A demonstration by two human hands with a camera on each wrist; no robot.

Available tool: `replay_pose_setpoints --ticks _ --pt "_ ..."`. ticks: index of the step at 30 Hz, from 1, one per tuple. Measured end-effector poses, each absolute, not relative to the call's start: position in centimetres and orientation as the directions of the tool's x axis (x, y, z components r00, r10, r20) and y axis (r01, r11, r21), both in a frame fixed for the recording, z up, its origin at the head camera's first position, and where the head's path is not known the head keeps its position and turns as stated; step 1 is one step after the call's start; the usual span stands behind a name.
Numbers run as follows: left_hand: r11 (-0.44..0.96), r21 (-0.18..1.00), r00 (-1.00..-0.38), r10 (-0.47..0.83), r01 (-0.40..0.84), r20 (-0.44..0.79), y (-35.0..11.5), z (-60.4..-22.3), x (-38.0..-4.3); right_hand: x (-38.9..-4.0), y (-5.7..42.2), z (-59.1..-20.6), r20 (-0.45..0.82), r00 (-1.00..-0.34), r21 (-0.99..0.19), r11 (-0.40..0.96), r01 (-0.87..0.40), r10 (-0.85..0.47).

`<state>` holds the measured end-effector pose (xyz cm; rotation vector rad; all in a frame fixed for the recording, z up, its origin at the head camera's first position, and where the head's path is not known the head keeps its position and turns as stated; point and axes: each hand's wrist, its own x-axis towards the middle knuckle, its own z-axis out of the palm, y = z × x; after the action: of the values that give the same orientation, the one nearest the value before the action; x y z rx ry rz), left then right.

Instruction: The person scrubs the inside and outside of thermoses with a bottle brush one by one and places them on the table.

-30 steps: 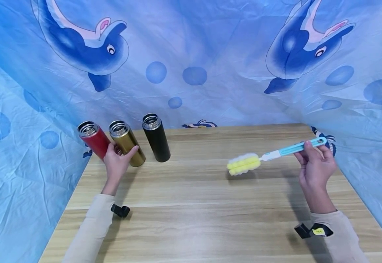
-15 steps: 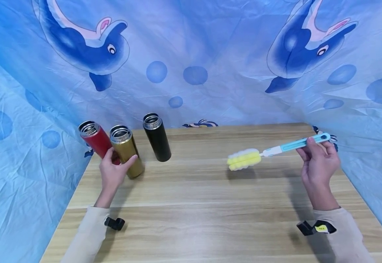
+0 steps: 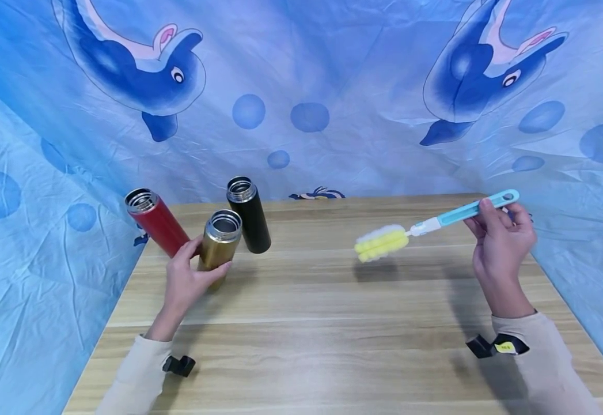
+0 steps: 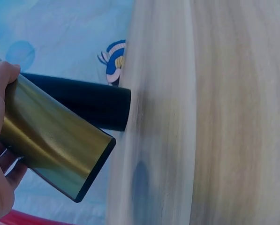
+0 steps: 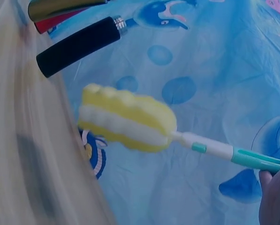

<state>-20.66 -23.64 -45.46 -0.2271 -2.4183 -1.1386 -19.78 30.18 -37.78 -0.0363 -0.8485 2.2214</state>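
My left hand (image 3: 189,282) grips a gold thermos bottle (image 3: 220,245) around its body, and the bottle's lidless mouth points up. In the left wrist view the gold bottle's dark base hangs clear of the table. My right hand (image 3: 503,245) holds a bottle brush (image 3: 436,223) by its turquoise handle, above the table at the right. The yellow and white sponge head (image 5: 128,119) points left and touches nothing. Close behind the gold bottle stands a black thermos bottle (image 3: 253,222), upright and lidless. A red thermos bottle (image 3: 158,222) stands left of it, partly hidden by my left hand.
The wooden table (image 3: 322,346) carries the standing bottles near its back left. A blue curtain (image 3: 301,69) with printed dolphins rises along the back and both sides. Small black cameras sit on both sleeves.
My left hand has lifted the gold bottle from between the other two and brought it toward me and to the right. My right hand has raised the brush slightly.
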Motion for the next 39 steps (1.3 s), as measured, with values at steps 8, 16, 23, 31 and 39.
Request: replay_pose_setpoints --ticks 8,16,23,31,39 --pt "0.666 0.603 -0.848 0.084 0.439 0.523 -22.2 -45.1 -20.1 -20.0 28.8 -36.6 0.266 -0.710 -0.538 -0.511 -0.671 0.653" --pt "0.680 0.489 -0.782 0.204 0.545 0.589 -20.6 -44.8 -19.7 -19.4 27.5 -35.4 0.282 -0.713 -0.499 -0.537 -0.680 0.642" --pt "0.658 0.471 -0.776 0.294 0.587 0.558 -19.0 -44.6 -19.5 -18.9 26.1 -34.4 0.317 -0.699 -0.476 -0.530 -0.702 0.641" --pt "0.686 0.465 -0.814 0.351 0.560 0.462 -17.5 -44.5 -19.2 -18.4 24.6 -34.0 0.400 -0.678 -0.485 -0.485 -0.727 0.617" --pt "0.693 0.458 -0.823 0.384 0.557 0.419 -16.7 -44.3 -19.2 -18.4 23.5 -34.2 0.418 -0.696 -0.451 -0.531 -0.717 0.584"
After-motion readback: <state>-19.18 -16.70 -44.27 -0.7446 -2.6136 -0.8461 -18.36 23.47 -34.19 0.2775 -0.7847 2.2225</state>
